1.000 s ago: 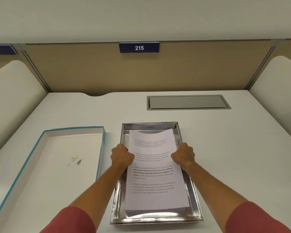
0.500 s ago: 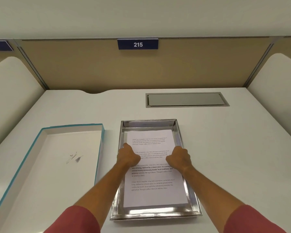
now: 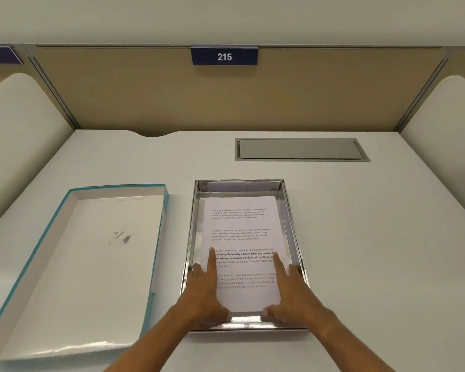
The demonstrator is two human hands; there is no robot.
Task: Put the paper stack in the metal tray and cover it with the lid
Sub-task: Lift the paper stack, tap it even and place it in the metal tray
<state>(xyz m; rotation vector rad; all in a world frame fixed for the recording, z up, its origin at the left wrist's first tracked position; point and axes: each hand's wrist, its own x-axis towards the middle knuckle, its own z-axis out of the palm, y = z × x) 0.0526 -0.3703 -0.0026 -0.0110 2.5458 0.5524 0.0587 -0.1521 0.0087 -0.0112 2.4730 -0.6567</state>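
Note:
The paper stack (image 3: 240,224), white sheets with printed text, lies flat inside the shiny metal tray (image 3: 289,210) at the middle of the desk. My left hand (image 3: 206,291) rests on the stack's near left part, fingers spread, index finger stretched along the page. My right hand (image 3: 290,291) lies on the near right part in the same way, thumb at the stack's near edge. Neither hand grips anything. The lid (image 3: 91,251), white inside with a teal rim, lies upside down on the desk just left of the tray.
A grey cable hatch (image 3: 301,149) is set into the white desk (image 3: 373,237) behind the tray. A tan partition with a sign reading 215 (image 3: 224,56) closes the back, and white side panels (image 3: 16,146) stand at both sides.
The stack went from tilted with its far end raised to flat in the tray. My hands slid toward the near end and opened from fists at the paper's sides to spread fingers on top.

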